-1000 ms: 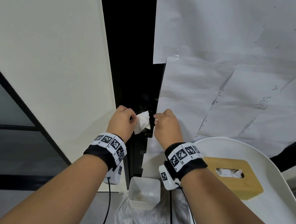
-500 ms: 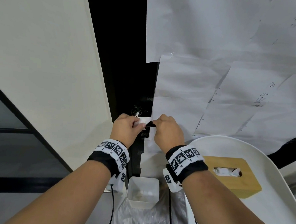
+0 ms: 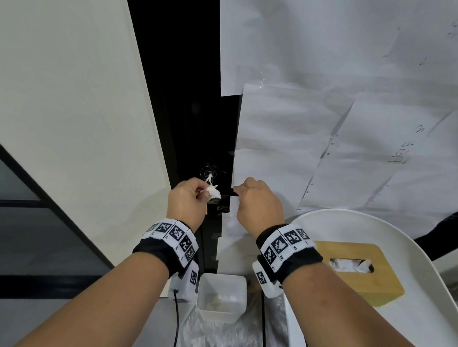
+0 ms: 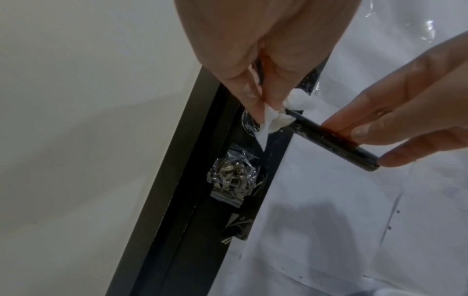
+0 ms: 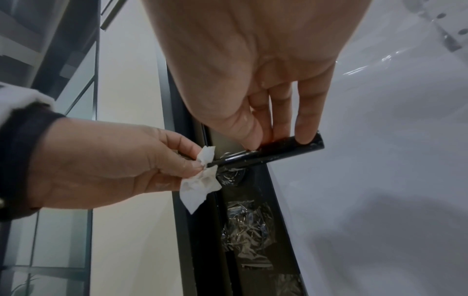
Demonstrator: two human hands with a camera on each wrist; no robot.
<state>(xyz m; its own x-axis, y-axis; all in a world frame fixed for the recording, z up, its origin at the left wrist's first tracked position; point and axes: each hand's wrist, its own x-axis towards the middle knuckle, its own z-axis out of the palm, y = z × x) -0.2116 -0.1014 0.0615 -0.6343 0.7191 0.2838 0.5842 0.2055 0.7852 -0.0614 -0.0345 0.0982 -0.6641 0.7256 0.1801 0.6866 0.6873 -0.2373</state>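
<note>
Left wrist view: a short black rod (image 4: 331,140), glossy and flecked with pale specks, is held before a dark frame (image 4: 177,200). The right hand (image 4: 418,96) pinches its right end. The left hand (image 4: 266,36) pinches a crumpled white tissue (image 4: 273,120) around its thin left tip.

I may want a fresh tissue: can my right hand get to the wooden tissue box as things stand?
Probably yes. The tissue box lies on the white surface beside your right forearm with nothing between. Your right hand would first have to release the black handle.
</note>
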